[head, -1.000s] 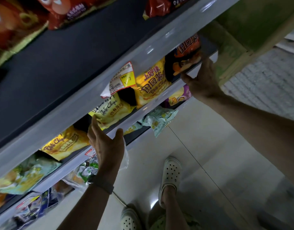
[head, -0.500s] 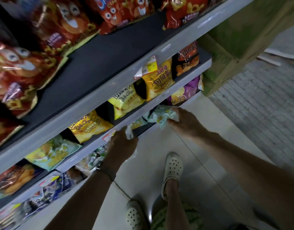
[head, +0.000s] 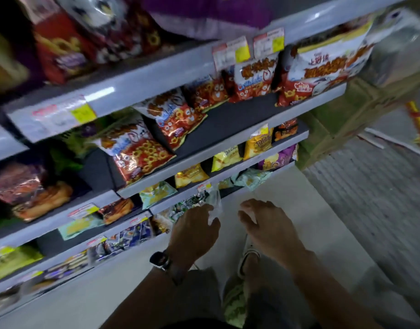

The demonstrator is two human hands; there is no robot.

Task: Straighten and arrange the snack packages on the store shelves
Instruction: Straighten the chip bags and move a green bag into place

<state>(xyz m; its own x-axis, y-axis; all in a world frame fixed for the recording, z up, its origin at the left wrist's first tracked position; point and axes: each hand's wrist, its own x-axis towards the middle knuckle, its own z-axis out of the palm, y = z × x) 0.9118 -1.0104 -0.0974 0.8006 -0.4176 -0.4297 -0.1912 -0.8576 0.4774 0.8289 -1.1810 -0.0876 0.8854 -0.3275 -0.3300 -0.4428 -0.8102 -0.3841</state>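
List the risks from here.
1. The pale green bags overhang the shelf edge above the right hand; a brush could drop them.
2. The left hand is at the clear plastic flap hanging there; it could snag and tear loose.

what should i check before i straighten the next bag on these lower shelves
1. Right hand free: ok. The right hand holds nothing, its fingers loosely curled.
2. Left hand free: cannot tell. The left hand is against a clear wrapper, and the grip is blurred.
3. Mint-green bag tucked in: not ok. It sticks out forward, tilted.
4. Yellow bags facing out in a row: ok.
5. Red bags on the shelf above straight: not ok. They lie at different angles.
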